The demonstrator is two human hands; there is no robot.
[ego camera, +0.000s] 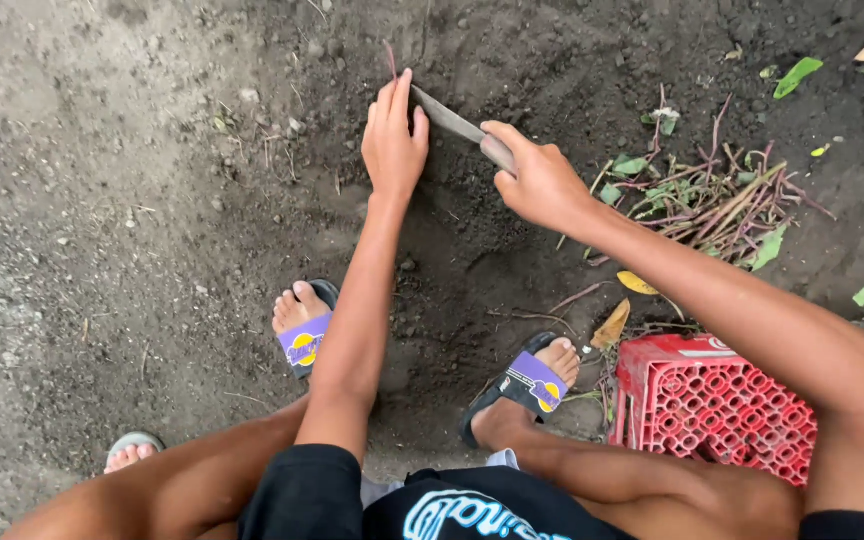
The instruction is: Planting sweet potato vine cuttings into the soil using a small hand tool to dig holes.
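Observation:
My left hand [394, 140] presses flat, fingers together, on dark loose soil [512, 60]; a thin reddish stem [390, 58] sticks up just past its fingertips. My right hand [542, 183] grips the handle of a knife [452, 122], whose grey blade slants up-left until its tip meets the left hand's thumb side. Both arms reach forward from a squat. My feet in slide sandals, left [302, 325] and right [532, 385], rest on the soil below the hands.
A red plastic crate [722, 400] stands at my right knee. A heap of pulled purple-stemmed weeds with green leaves [717, 195] lies right of the knife hand. Another person's sandalled toes [132, 450] show at lower left. Pale packed ground spreads left.

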